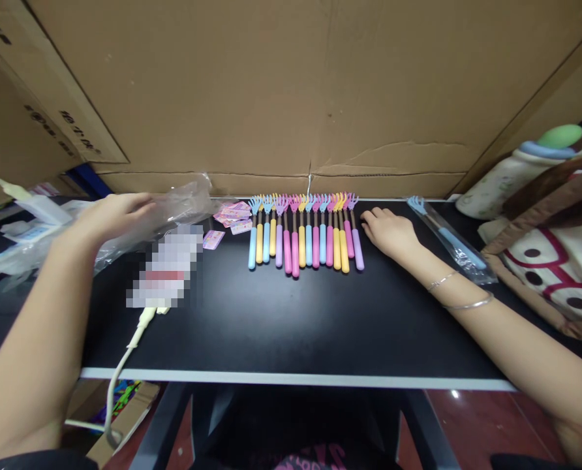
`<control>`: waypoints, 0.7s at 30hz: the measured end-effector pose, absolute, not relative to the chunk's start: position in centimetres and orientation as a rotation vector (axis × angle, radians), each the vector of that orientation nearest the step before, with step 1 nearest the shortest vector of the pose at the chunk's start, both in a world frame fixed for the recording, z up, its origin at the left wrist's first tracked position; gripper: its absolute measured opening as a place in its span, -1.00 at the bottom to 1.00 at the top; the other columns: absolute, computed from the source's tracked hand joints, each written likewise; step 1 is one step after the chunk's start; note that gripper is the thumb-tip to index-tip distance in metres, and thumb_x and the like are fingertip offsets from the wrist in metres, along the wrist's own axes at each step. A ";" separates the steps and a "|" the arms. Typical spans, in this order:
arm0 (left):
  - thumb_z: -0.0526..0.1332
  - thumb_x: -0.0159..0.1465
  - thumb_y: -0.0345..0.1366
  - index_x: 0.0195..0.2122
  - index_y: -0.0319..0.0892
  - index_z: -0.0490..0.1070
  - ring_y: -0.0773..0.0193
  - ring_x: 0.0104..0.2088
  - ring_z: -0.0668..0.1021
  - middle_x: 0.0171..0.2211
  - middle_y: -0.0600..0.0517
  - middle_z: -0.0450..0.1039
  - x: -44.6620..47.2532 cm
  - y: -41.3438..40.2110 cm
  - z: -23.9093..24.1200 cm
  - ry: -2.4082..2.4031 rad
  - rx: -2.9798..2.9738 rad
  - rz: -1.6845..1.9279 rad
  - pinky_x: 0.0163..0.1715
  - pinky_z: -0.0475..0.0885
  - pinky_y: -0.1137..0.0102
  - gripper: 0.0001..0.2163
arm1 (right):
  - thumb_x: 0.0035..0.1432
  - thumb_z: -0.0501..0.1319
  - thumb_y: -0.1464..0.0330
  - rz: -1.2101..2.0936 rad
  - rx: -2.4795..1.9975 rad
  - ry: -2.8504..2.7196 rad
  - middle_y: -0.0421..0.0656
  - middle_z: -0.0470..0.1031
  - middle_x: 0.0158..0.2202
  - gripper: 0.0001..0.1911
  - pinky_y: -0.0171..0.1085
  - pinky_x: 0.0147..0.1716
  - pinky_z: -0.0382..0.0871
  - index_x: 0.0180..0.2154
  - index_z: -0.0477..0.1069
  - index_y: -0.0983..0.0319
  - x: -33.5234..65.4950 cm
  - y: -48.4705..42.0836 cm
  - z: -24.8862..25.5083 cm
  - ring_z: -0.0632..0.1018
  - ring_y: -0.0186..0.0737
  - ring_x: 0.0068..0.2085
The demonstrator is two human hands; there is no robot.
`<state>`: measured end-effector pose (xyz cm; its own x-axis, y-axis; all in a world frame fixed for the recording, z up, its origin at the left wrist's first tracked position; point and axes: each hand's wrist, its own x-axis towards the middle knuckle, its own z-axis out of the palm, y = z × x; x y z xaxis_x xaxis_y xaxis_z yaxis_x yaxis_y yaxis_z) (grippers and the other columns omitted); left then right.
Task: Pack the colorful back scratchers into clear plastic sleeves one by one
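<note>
A row of back scratchers (308,238) with blue, yellow, purple and pink handles lies on the black table, claw ends toward the back. My left hand (117,219) lies over clear plastic bags (186,202) at the left, fingers stretched to the right. Whether it presses on the plastic is unclear. Just right of the row, my right hand (391,232) rests on the tabletop with fingers loosely bent and slightly apart, holding nothing. Beyond it lies a blue back scratcher (450,238) in a clear sleeve. Small pink-purple cards (233,213) are piled left of the row.
A phone (166,271), blurred out, lies at the left with a white cable (119,372) hanging over the table edge. Cardboard (291,98) walls the back. A bottle (506,176) and a bag with a cartoon print (555,261) stand at the right. Below left is an open box (139,411).
</note>
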<state>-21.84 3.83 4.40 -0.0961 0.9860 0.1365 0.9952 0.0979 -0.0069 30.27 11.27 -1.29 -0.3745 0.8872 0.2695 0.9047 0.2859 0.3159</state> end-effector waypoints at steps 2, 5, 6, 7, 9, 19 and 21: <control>-0.27 0.34 0.26 0.14 -0.02 0.39 0.16 -0.34 0.44 -0.16 0.00 0.57 -21.1 3.1 4.8 -2.219 -1.874 -0.165 -0.37 0.21 0.41 -0.32 | 0.34 -0.07 0.38 -0.663 -1.738 -2.485 0.10 0.51 -0.12 -0.65 -0.23 -0.40 0.16 -0.05 0.42 0.34 30.3 11.3 -1.3 0.47 0.00 -0.11; -0.24 0.40 0.14 0.15 0.07 0.39 0.25 -0.48 0.33 -0.35 0.03 0.53 -19.3 2.2 5.7 -2.102 -1.736 -0.311 -0.46 0.05 0.45 -0.44 | 0.34 -0.08 0.37 -0.676 -1.745 -2.479 0.09 0.50 -0.11 -0.64 -0.24 -0.41 0.13 -0.04 0.42 0.34 30.3 11.4 -1.5 0.46 -0.02 -0.11; -0.21 0.41 0.10 0.15 0.08 0.40 0.26 -0.49 0.32 -0.39 0.04 0.51 -18.5 2.1 6.1 -2.053 -1.730 -0.355 -0.47 0.03 0.47 -0.48 | 0.34 -0.08 0.37 -0.681 -1.745 -2.477 0.08 0.50 -0.11 -0.64 -0.24 -0.41 0.12 -0.04 0.42 0.34 30.3 11.4 -1.5 0.46 -0.02 -0.11; -0.17 0.42 0.08 0.14 0.08 0.40 0.27 -0.48 0.33 -0.42 0.05 0.48 -17.5 1.9 6.5 -2.004 -1.713 -0.414 -0.48 0.01 0.48 -0.52 | 0.35 -0.08 0.36 -0.685 -1.743 -2.477 0.08 0.50 -0.11 -0.64 -0.24 -0.42 0.12 -0.04 0.42 0.34 30.3 11.4 -1.5 0.46 -0.02 -0.11; -0.09 0.44 0.00 0.12 0.10 0.41 0.30 -0.47 0.39 -0.45 0.10 0.48 -15.1 1.9 7.1 -1.884 -1.753 -0.511 -0.49 0.02 0.52 -0.61 | 0.34 -0.07 0.36 -0.693 -1.737 -2.478 0.07 0.51 -0.11 -0.64 -0.24 -0.42 0.12 -0.04 0.42 0.33 30.4 11.5 -1.6 0.46 -0.03 -0.11; 0.07 0.41 -0.39 -0.10 -0.02 0.53 0.36 -0.37 0.59 -0.34 0.12 0.60 -1.5 0.7 4.0 -0.692 -2.348 -0.548 -0.41 0.34 0.46 -0.75 | 0.28 0.02 0.41 -0.778 -1.652 -2.453 0.08 0.54 -0.17 -0.69 -0.18 -0.35 0.20 -0.05 0.43 0.36 29.8 10.1 0.2 0.45 0.06 -0.07; 0.07 0.42 -0.40 -0.09 -0.05 0.51 0.38 -0.34 0.59 -0.29 0.11 0.61 -0.2 0.0 3.4 -0.503 -2.349 -0.518 -0.35 0.39 0.46 -0.77 | 0.28 0.02 0.43 -0.802 -1.524 -2.457 0.10 0.55 -0.17 -0.70 -0.13 -0.26 0.24 -0.07 0.45 0.37 28.9 9.2 1.2 0.45 0.09 -0.05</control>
<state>-0.22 0.03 3.39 0.8467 0.2139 0.4872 0.4804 -0.7009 -0.5272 28.85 9.18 1.22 -0.4766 0.7900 0.3856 0.8653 0.3442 0.3643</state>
